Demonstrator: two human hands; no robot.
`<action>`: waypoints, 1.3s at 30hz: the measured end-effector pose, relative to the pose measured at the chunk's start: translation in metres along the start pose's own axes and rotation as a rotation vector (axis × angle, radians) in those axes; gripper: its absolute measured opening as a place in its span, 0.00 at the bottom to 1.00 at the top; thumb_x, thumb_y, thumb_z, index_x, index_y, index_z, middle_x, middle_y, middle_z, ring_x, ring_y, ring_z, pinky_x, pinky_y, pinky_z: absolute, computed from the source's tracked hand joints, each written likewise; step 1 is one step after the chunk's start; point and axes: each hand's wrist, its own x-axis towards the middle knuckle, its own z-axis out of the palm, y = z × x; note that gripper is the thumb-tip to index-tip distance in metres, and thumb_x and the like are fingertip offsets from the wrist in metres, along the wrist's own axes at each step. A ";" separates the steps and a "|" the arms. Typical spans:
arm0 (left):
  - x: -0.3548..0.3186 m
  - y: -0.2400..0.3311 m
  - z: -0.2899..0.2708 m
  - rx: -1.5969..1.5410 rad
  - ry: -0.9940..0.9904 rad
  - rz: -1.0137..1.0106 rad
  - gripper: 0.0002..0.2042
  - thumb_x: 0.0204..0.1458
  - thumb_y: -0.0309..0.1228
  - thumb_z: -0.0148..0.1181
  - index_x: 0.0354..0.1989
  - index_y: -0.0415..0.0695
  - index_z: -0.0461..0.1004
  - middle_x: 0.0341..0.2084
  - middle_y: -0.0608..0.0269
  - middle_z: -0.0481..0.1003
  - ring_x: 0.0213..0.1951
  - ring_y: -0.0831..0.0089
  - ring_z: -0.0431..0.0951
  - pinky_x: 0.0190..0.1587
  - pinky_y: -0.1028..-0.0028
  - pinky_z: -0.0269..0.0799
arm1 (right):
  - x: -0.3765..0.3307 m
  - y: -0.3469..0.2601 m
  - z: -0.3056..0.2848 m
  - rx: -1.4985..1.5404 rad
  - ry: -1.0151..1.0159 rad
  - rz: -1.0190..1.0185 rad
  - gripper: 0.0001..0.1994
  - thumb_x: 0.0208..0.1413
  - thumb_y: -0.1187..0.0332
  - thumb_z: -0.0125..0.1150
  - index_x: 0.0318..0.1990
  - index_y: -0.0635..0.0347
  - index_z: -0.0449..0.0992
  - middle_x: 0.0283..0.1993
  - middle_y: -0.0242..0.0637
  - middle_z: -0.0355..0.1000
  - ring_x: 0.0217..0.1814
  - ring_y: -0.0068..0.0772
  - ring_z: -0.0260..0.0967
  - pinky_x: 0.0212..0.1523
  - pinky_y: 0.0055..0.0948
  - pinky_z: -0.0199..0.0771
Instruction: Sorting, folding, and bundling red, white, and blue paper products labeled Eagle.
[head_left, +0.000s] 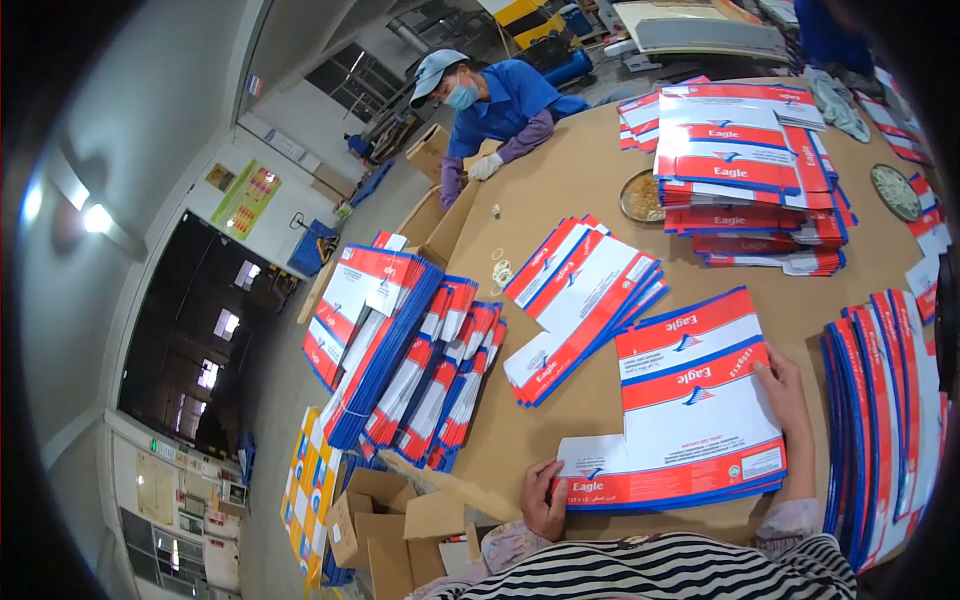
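Note:
A stack of flat printed cartons (pixel 700 430), red, white and blue, lies on the brown table just in front of me. My left hand (pixel 543 500) is closed on the stack's narrow left end, fingers curled at its edge. At the upper right side, my right hand (pixel 785 392) grips the same stack with the thumb over the top sheet; the other fingers are mostly hidden. Beyond it, a smaller fanned pile of like cartons (pixel 585 300) rests on the table, apart from my hands.
Banded carton bundles (pixel 375 340) stand at the left edge, a tall pile (pixel 735 150) at the back, and more bundles (pixel 880 420) at right. Two round dishes (pixel 642 196) hold rubber bands. Open cardboard boxes (pixel 380 510) sit lower left. A gloved co-worker (pixel 510 105) leans over a box.

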 end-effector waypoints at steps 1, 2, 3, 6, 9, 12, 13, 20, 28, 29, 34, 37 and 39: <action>0.005 0.000 0.002 -0.008 -0.007 0.011 0.14 0.51 0.27 0.54 0.46 0.37 0.72 0.46 0.48 0.69 0.48 0.56 0.70 0.52 0.66 0.65 | 0.000 0.000 -0.002 0.006 0.005 -0.005 0.20 0.57 0.73 0.52 0.57 0.70 0.65 0.46 0.39 0.72 0.44 0.20 0.68 0.45 0.21 0.68; 0.004 -0.002 0.001 0.016 -0.001 0.018 0.14 0.51 0.27 0.54 0.46 0.37 0.72 0.45 0.48 0.69 0.47 0.56 0.70 0.51 0.66 0.65 | -0.002 0.002 -0.002 0.007 -0.002 -0.003 0.20 0.57 0.73 0.52 0.57 0.70 0.65 0.46 0.39 0.72 0.43 0.20 0.68 0.45 0.20 0.68; 0.003 -0.003 0.000 0.041 0.011 0.023 0.14 0.50 0.27 0.54 0.46 0.37 0.71 0.44 0.49 0.69 0.47 0.57 0.70 0.51 0.66 0.65 | -0.002 0.002 0.000 0.001 -0.006 -0.003 0.20 0.57 0.73 0.52 0.57 0.70 0.65 0.46 0.39 0.72 0.43 0.20 0.68 0.45 0.20 0.68; -0.001 -0.006 -0.006 0.031 0.031 -0.007 0.15 0.50 0.26 0.54 0.47 0.38 0.71 0.44 0.48 0.67 0.47 0.57 0.69 0.51 0.66 0.65 | 0.007 0.004 0.012 0.021 -0.078 -0.025 0.20 0.57 0.72 0.51 0.56 0.71 0.65 0.46 0.39 0.72 0.45 0.22 0.68 0.47 0.21 0.67; -0.004 -0.008 -0.005 0.029 0.042 -0.036 0.16 0.50 0.26 0.53 0.48 0.38 0.70 0.45 0.48 0.66 0.47 0.57 0.69 0.52 0.67 0.64 | 0.005 0.011 0.004 -0.152 -0.082 -0.130 0.18 0.58 0.71 0.50 0.55 0.72 0.66 0.47 0.39 0.72 0.48 0.24 0.66 0.49 0.23 0.65; 0.003 0.000 0.003 0.001 0.012 -0.045 0.16 0.51 0.25 0.52 0.49 0.38 0.69 0.46 0.49 0.66 0.48 0.57 0.68 0.53 0.67 0.63 | 0.001 0.022 -0.020 -0.144 -0.045 -0.120 0.18 0.59 0.71 0.50 0.55 0.71 0.66 0.48 0.40 0.71 0.47 0.23 0.67 0.48 0.22 0.66; 0.004 0.004 0.003 -0.025 -0.035 -0.028 0.16 0.51 0.25 0.52 0.49 0.38 0.69 0.46 0.49 0.65 0.49 0.56 0.68 0.53 0.68 0.63 | 0.003 0.027 -0.022 -0.149 -0.087 -0.125 0.18 0.59 0.71 0.50 0.55 0.71 0.66 0.48 0.40 0.71 0.47 0.23 0.67 0.48 0.22 0.66; -0.007 0.004 -0.011 -0.025 0.013 -0.054 0.16 0.50 0.24 0.52 0.49 0.37 0.69 0.46 0.50 0.65 0.50 0.57 0.67 0.54 0.68 0.63 | 0.007 0.026 -0.006 -0.053 -0.099 -0.098 0.19 0.60 0.70 0.51 0.58 0.69 0.64 0.49 0.40 0.71 0.46 0.22 0.67 0.47 0.21 0.67; 0.015 0.009 0.005 -0.045 -0.045 -0.043 0.16 0.50 0.25 0.51 0.48 0.36 0.69 0.46 0.48 0.66 0.49 0.57 0.68 0.53 0.68 0.63 | 0.004 0.043 -0.034 -0.228 0.035 -0.161 0.18 0.60 0.70 0.50 0.56 0.69 0.66 0.49 0.40 0.71 0.47 0.24 0.68 0.48 0.23 0.67; 0.020 0.016 0.013 -0.054 -0.085 -0.045 0.16 0.50 0.25 0.51 0.48 0.37 0.69 0.46 0.48 0.66 0.49 0.57 0.68 0.52 0.68 0.63 | 0.000 0.035 -0.043 -0.349 0.104 -0.185 0.18 0.59 0.70 0.50 0.55 0.69 0.67 0.49 0.40 0.71 0.47 0.25 0.69 0.47 0.24 0.68; -0.006 -0.017 -0.011 -0.013 0.079 -0.024 0.16 0.50 0.25 0.51 0.48 0.37 0.70 0.44 0.45 0.66 0.46 0.53 0.68 0.51 0.63 0.63 | 0.013 -0.001 0.028 -0.222 -0.048 -0.149 0.18 0.57 0.70 0.52 0.53 0.69 0.68 0.44 0.38 0.74 0.42 0.24 0.70 0.45 0.26 0.69; -0.001 -0.013 0.007 -0.046 0.047 -0.009 0.16 0.49 0.25 0.51 0.48 0.36 0.70 0.44 0.45 0.66 0.46 0.53 0.68 0.51 0.63 0.63 | 0.007 -0.005 0.005 -0.087 -0.010 -0.037 0.19 0.58 0.70 0.53 0.55 0.69 0.67 0.45 0.38 0.74 0.43 0.22 0.69 0.45 0.23 0.69; -0.001 -0.011 0.015 -0.089 0.026 0.000 0.16 0.49 0.25 0.51 0.47 0.36 0.70 0.44 0.45 0.66 0.46 0.53 0.68 0.50 0.63 0.63 | 0.002 0.007 -0.008 -0.095 -0.006 -0.026 0.19 0.58 0.72 0.53 0.56 0.68 0.66 0.46 0.38 0.73 0.43 0.22 0.69 0.45 0.23 0.69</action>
